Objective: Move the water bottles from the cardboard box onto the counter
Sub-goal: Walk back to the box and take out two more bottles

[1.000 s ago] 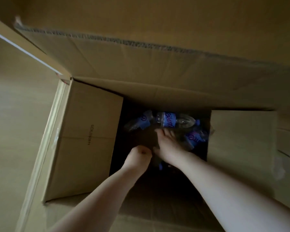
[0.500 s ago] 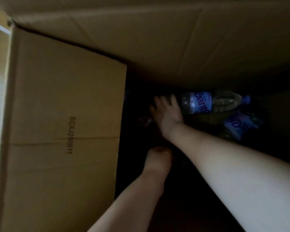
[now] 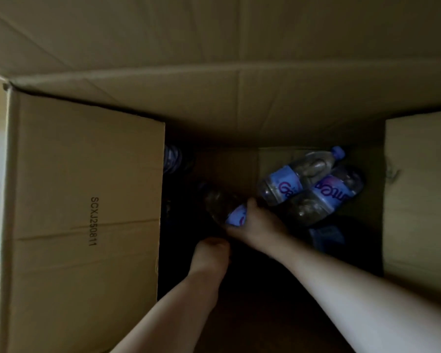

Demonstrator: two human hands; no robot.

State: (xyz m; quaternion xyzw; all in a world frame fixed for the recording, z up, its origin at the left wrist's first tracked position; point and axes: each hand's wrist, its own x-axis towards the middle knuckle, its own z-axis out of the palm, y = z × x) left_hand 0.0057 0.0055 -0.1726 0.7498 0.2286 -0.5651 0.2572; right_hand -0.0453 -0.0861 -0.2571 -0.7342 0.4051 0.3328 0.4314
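Because the cardboard box (image 3: 87, 200) is deep and dim, everything turns on how the bottles lie at its bottom relative to the two hands reaching down. Starting at the left, the box flap printed with a code leans over the opening, and just past its right edge a faint ribbed shape at the far left of the floor may be another bottle, though it is too dark to tell. Next comes the left hand (image 3: 210, 253), knuckles up and fingers curled under; its grip looks clenched, and whether it holds anything cannot be told from here. Just to its right and a little farther in, the right hand (image 3: 255, 225) is grasping the held bottle (image 3: 224, 205) around its labelled middle, thumb on top. That bottle lies on its side, its long axis running from the hand away toward the far left. To the right, touching each other and close to the right hand, two more bottles (image 3: 313, 184) lie side by side, their long axes slanting toward the far right corner, one blue cap pointing that way. By my judgement the right hand is the nearer one to both the gripped bottle and the pair, so lifting straight up along the arm suits it best. No counter is in view.
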